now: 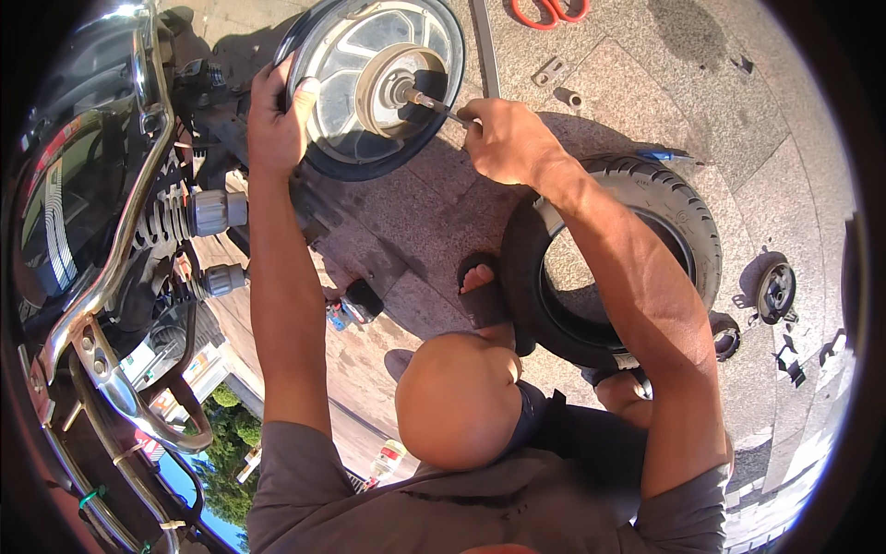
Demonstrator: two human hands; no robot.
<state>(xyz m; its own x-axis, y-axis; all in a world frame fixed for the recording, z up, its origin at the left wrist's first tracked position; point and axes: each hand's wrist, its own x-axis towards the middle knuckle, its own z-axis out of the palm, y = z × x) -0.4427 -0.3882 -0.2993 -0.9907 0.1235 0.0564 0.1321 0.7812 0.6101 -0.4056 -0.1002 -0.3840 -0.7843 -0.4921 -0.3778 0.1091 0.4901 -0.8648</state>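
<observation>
My left grip [275, 118] clamped on the wheel [377, 83] rim, right grip [503, 138] grasping its axle [434, 103].

Grey short-sleeved shirt [517, 503], dark shorts [591, 434], black sandal [482, 300].

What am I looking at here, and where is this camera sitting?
A wide fisheye camera on a person's head looks down at their bare arms, which enter from the bottom; edges bend. The left hand steadies a wheel by its tyre edge. The right hand grips a thin metal tool set against the wheel's hub. On the paved ground lie a loose tyre, red-handled cutters and small metal parts. A scooter with a spring shock stands at the left. The person's knee is in the middle.
</observation>
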